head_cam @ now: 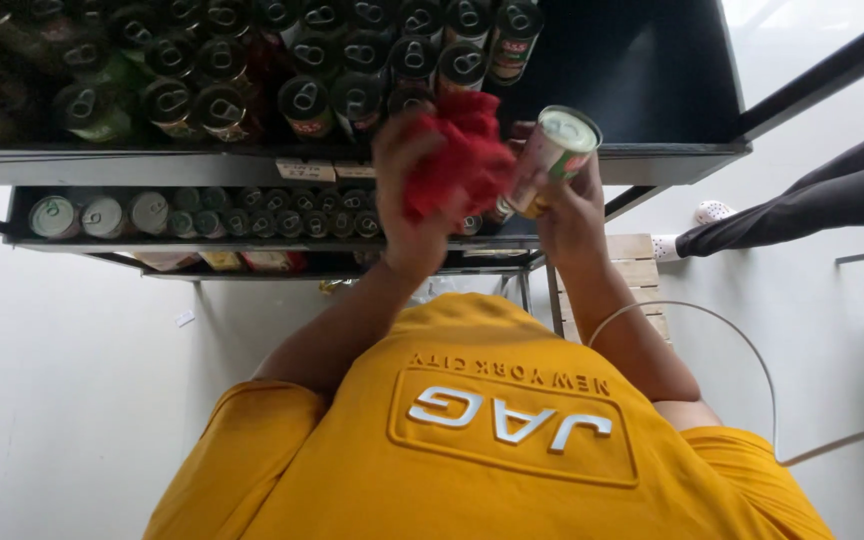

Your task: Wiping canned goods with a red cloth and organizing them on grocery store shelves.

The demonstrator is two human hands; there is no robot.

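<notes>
My left hand (407,190) is closed around a crumpled red cloth (457,165), fingers bunched into the fabric, and presses it against the side of the can (552,160) that my right hand (572,215) holds. My right hand is wrapped around the lower part of that can, gripping it tilted, with its pale top and pull ring turned up and away from me. The cloth sits between my two hands, touching the can, and hides part of its side.

Just beyond my hands runs the upper shelf (652,160) of a dark metal rack, and past my left hand it is packed with rows of dark cans (302,70) standing upright, ring tops showing. The part of that shelf beyond my right hand is bare dark board. Under my hands a lower shelf (252,243) carries a row of smaller cans (242,205), with a few pale-topped ones far off to the left of my left hand. To the right of my right hand, well apart, another person's dark-clothed leg (802,205) and a patterned sock (709,212) reach over the pale floor (52,380). A white cable (752,350) curves near my right forearm.
</notes>
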